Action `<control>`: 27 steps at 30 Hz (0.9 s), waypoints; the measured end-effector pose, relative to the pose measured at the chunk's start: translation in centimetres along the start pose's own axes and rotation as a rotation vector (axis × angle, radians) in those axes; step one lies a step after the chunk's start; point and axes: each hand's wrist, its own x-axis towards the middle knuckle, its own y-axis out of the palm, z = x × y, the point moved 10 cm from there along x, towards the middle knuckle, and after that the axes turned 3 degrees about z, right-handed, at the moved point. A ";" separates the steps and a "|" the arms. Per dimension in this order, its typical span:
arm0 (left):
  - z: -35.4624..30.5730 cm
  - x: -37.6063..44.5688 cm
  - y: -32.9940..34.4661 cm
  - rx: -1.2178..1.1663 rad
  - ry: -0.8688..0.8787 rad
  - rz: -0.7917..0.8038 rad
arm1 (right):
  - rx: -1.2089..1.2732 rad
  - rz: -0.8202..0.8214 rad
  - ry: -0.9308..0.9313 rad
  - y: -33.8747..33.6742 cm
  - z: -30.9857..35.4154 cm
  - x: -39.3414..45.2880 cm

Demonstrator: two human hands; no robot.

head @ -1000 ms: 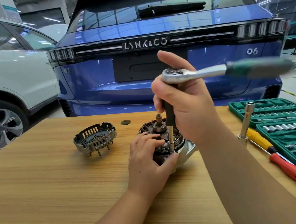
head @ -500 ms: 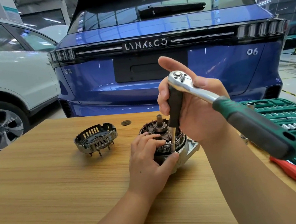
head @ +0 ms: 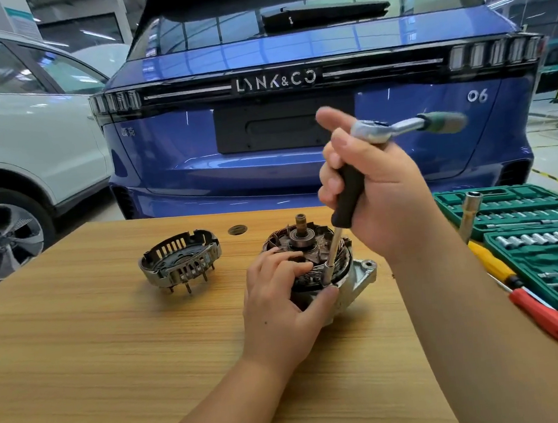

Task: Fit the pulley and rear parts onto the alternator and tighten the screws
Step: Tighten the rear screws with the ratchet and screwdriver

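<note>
Swinging back right since half a second ago, ratchet [head: 396, 127] handle blurring, so tightening at alternator [head: 324, 265] rim likely mid-stroke. Right hand [head: 375, 187] curling closed round black extension [head: 348, 200]; left hand [head: 280, 300] gripping alternator on table [head: 79, 353], fingers bent. Rear cover [head: 181, 259] lying well apart, left, not yet fitted.

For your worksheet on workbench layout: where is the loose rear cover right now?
In the head view the rear cover sits on the table, left of the alternator and apart from it; neither hand touches it.
</note>
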 end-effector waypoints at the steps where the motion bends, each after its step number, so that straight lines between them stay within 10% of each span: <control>1: 0.0 0.0 0.1 0.000 0.000 0.004 | -0.026 0.064 -0.052 0.7 0.3 -0.1; 6: 0.5 0.0 0.4 -0.051 0.008 0.005 | -0.300 0.163 -0.323 4.0 1.4 -0.9; 14: 1.0 -0.1 0.1 -0.063 0.045 -0.107 | 0.074 0.427 -0.108 4.5 0.4 -0.9; 22: 0.3 -0.2 0.2 -0.014 0.019 -0.020 | -0.309 -0.092 -0.159 1.2 0.9 -0.4; 27: 0.1 0.0 0.0 -0.020 0.002 0.001 | -0.044 0.097 -0.029 2.0 0.0 -0.2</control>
